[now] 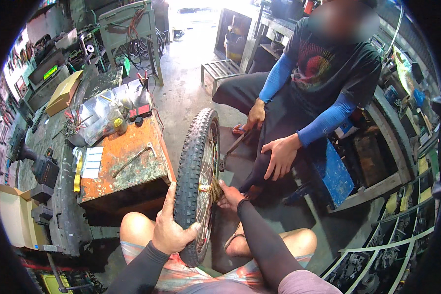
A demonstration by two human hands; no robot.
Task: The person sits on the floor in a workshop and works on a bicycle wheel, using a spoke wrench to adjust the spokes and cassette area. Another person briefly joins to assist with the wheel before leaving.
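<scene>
A bicycle wheel (185, 161) with a knobbly black tyre stands upright between my bent legs. My left hand (174, 232) grips the tyre's near side, thumb across the tread and index finger stretched up along it. At the hub's right side is a bronze-coloured cassette (215, 190). My right hand (230, 197) is closed at the cassette, with the thumb on its upper edge and the other fingers curled below, partly hidden. Across from me, a seated person in blue sleeves (279, 76) holds a long bar-like tool (234, 148) that slants down near the wheel; its kind is unclear.
An orange worn bench (127, 161) at left carries a metal wrench (132, 159), clear plastic boxes and a paper sheet. A black power tool (45, 169) lies farther left. A slatted stool (223, 70) stands ahead; a divided parts rack (392, 255) is at lower right.
</scene>
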